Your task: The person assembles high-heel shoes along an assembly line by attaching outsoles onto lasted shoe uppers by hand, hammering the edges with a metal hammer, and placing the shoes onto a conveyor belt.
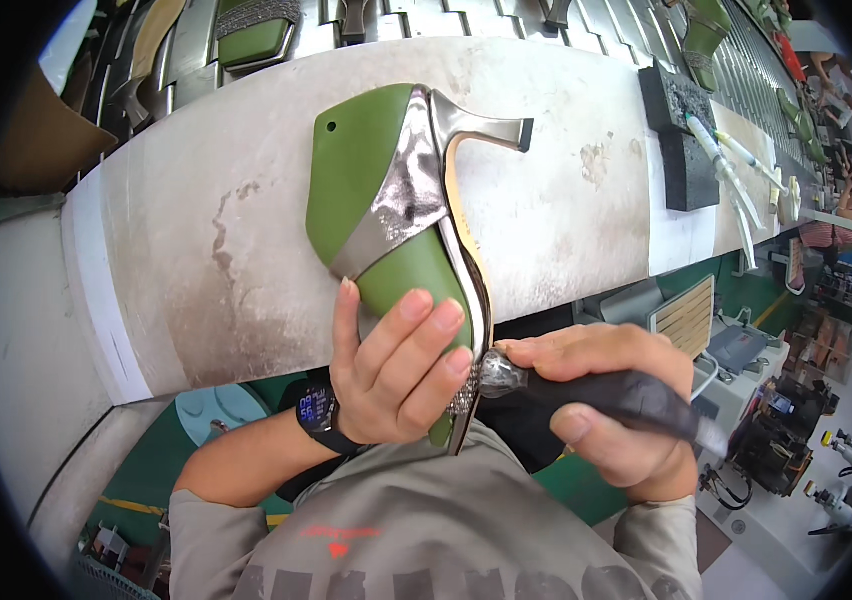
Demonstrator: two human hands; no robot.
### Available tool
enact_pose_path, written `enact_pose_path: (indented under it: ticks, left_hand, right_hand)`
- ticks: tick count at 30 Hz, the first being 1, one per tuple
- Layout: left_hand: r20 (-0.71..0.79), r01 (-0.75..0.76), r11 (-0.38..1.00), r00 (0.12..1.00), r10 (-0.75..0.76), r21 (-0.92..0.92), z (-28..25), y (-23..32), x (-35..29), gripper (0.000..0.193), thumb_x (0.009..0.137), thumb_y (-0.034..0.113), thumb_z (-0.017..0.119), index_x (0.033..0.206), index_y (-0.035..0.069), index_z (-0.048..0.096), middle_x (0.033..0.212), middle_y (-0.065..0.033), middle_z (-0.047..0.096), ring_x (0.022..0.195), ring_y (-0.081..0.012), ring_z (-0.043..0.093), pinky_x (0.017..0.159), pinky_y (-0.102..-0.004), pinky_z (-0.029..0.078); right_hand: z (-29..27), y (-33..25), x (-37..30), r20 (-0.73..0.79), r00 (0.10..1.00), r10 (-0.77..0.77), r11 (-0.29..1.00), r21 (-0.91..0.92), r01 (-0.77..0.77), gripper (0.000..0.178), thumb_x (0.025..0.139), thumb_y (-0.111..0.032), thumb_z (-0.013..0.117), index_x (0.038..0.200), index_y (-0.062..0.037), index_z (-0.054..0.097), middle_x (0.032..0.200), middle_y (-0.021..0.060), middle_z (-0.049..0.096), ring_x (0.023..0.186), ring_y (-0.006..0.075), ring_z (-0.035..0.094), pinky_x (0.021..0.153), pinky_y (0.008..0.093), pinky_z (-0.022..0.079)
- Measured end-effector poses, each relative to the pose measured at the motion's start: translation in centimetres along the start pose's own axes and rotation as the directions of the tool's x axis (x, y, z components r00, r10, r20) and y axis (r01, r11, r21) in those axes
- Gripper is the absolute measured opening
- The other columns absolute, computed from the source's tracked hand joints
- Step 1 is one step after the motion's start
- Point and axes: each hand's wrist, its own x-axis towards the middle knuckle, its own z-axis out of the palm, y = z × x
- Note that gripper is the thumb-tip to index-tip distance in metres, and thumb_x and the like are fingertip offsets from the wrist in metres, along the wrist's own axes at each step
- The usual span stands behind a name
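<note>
A silver high-heeled sandal point(414, 180) is fitted on a green shoe last point(361, 165), lying on its side with its heel pointing right and its toe toward me. My left hand point(396, 365) wraps its fingers over the last near the toe, by a glittery strap. In my right hand point(621, 400) is a hand tool with a dark handle point(601, 398) and a rounded metal head point(501, 374). That head touches the sole edge near the toe, close to my left fingertips. The tool's exact kind is not clear.
Beneath the shoe is a stained pale worktable point(246, 200). A black block point(681, 135) stands at its right, with white tube-like tools point(721, 165) beside it. Along the far side runs a slatted metal conveyor point(426, 20) carrying more shoes. A blue-green stool point(216, 408) shows below.
</note>
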Motion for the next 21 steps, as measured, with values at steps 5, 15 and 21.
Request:
enact_pose_path:
  ticks: [5, 15, 21]
  left_hand:
    - [-0.021, 0.001, 1.0, 1.0, 0.0, 0.024, 0.3, -0.2, -0.6, 0.031, 0.106, 0.023, 0.06, 0.136, 0.016, 0.053, 0.141, -0.0062, 0.065, 0.135, -0.0273, 0.06, 0.121, -0.0722, 0.031]
    - [-0.001, 0.0, 1.0, 1.0, 0.0, -0.021, 0.3, -0.4, -0.8, 0.033, 0.104, 0.026, 0.061, 0.136, 0.021, 0.054, 0.139, 0.0011, 0.064, 0.137, -0.0209, 0.056, 0.123, -0.0733, 0.028]
    - [0.01, 0.027, 0.996, 1.0, -0.027, -0.088, 0.2, 0.0, -1.1, 0.032, 0.104, 0.031, 0.06, 0.135, 0.024, 0.057, 0.142, 0.0075, 0.064, 0.144, -0.0162, 0.051, 0.126, -0.0724, 0.02]
  right_hand:
    - [-1.5, -1.5, 3.5, 0.052, 0.954, 0.295, 0.947, 0.119, -0.299, 0.025, 0.091, -0.003, 0.076, 0.114, 0.0057, 0.072, 0.11, 0.0189, 0.079, 0.1, 0.0172, 0.074, 0.09, 0.0304, 0.058]
    - [-2.7, 0.2, 8.3, 0.092, 0.941, 0.325, 0.939, 0.088, -0.333, 0.023, 0.091, -0.002, 0.075, 0.113, 0.0061, 0.072, 0.112, 0.019, 0.079, 0.1, 0.0178, 0.074, 0.091, 0.0305, 0.058]
    - [-1.6, 0.3, 8.6, 0.042, 0.967, 0.252, 0.964, 0.073, -0.255, 0.027, 0.094, -0.002, 0.074, 0.119, 0.0054, 0.068, 0.12, 0.0218, 0.076, 0.113, 0.0242, 0.073, 0.101, 0.0369, 0.057]
